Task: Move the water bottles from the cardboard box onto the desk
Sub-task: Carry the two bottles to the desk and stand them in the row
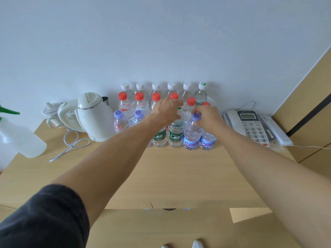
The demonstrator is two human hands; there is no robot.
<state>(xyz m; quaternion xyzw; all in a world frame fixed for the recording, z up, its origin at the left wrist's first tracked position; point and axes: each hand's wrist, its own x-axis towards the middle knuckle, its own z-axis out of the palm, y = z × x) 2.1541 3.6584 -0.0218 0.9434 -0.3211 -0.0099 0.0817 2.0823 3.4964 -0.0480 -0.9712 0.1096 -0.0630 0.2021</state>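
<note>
Several water bottles stand in rows on the wooden desk (179, 169) against the wall, with white, red and purple caps. My left hand (167, 110) grips the top of a green-labelled bottle (176, 133) in the front row. My right hand (208, 118) holds the neck of a purple-capped bottle (192, 135) with a blue label, beside another like it (207, 140). Both bottles stand on the desk. The cardboard box (161, 222) lies below the desk's near edge, its flaps seen from above; its inside is hidden.
A white electric kettle (93, 115) with its cord (71, 145) stands left of the bottles, a cup behind it. A spray bottle (19, 138) sits at the far left. A desk phone (250, 126) and remote (275, 129) lie right. A wooden cabinet (311, 104) flanks the right.
</note>
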